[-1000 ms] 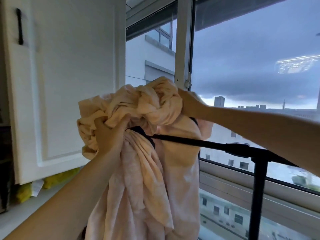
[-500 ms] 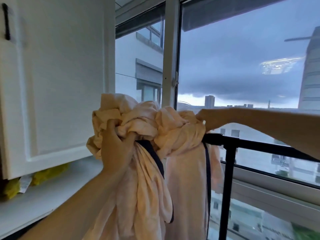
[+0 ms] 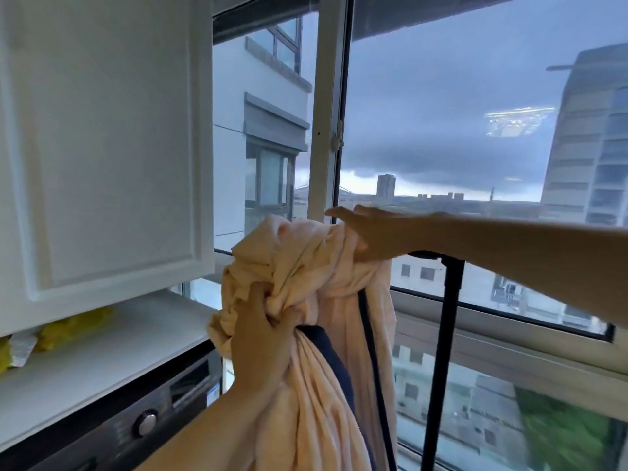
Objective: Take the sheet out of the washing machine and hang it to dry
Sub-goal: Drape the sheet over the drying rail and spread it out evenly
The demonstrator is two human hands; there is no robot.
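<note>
The hanging step is in hand. The peach sheet (image 3: 306,266) is already out of the washing machine (image 3: 136,430), seen below and left of the grip, and is bunched over the top of the black drying rack (image 3: 441,351). A twisted wad is clenched by the left hand (image 3: 261,334), with fingers curled into the folds, and long folds hang beneath that grip. Above and right of it, the bundle's top is pressed by the right hand (image 3: 370,232), fingers straight, nothing held. Next, the knot is judged to need loosening and spreading along the rail. Half a second earlier the right hand was curled at the bundle's edge; now it is flattened.
</note>
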